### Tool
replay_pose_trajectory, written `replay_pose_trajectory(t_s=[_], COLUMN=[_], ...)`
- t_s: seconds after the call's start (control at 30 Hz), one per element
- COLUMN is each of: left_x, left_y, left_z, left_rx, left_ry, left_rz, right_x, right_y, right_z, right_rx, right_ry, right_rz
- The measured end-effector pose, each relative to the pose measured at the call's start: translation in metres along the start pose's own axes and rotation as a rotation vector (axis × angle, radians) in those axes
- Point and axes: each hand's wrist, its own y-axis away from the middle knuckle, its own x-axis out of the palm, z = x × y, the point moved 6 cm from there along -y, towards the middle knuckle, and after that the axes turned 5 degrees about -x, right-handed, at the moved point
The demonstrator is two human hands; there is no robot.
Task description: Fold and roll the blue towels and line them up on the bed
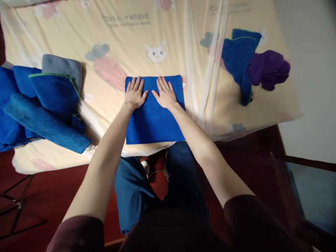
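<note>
A blue cloth [157,122] lies flat as a near-square on the covered table, its near edge close to the table's front edge. My left hand [135,93] rests palm down on its upper left part, fingers stretched out toward the far edge. On the upper right part lies my right hand [165,93], also flat, with its fingers pointing away from me. Neither hand grips anything; a strip of blue cloth shows between the two thumbs. Whether the cloth is one layer or folded, I cannot tell.
A pile of blue cloths [52,94] with a grey cloth [61,66] sits at the left. Toward the right lie a crumpled blue cloth [240,52] with green edging and a purple cloth [270,70]. A cream table cover [126,45] with rabbit and carrot prints hangs over the edge.
</note>
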Motion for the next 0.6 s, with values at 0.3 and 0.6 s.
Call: replay_pose_trajectory(t_s=[0.3,0.6], left_x=[0.015,0.005], left_y=[-0.033,0.060], left_z=[0.065,-0.014], left_rx=[-0.143,0.028], left_ry=[-0.046,0.019], left_rz=[-0.110,0.024], right_x=[-0.029,-0.024], right_y=[0.011,0.074], right_z=[-0.123,-0.009], right_rx=[0.256,-0.061], right_ry=[0.056,0.103], right_rz=[-0.016,-0.001])
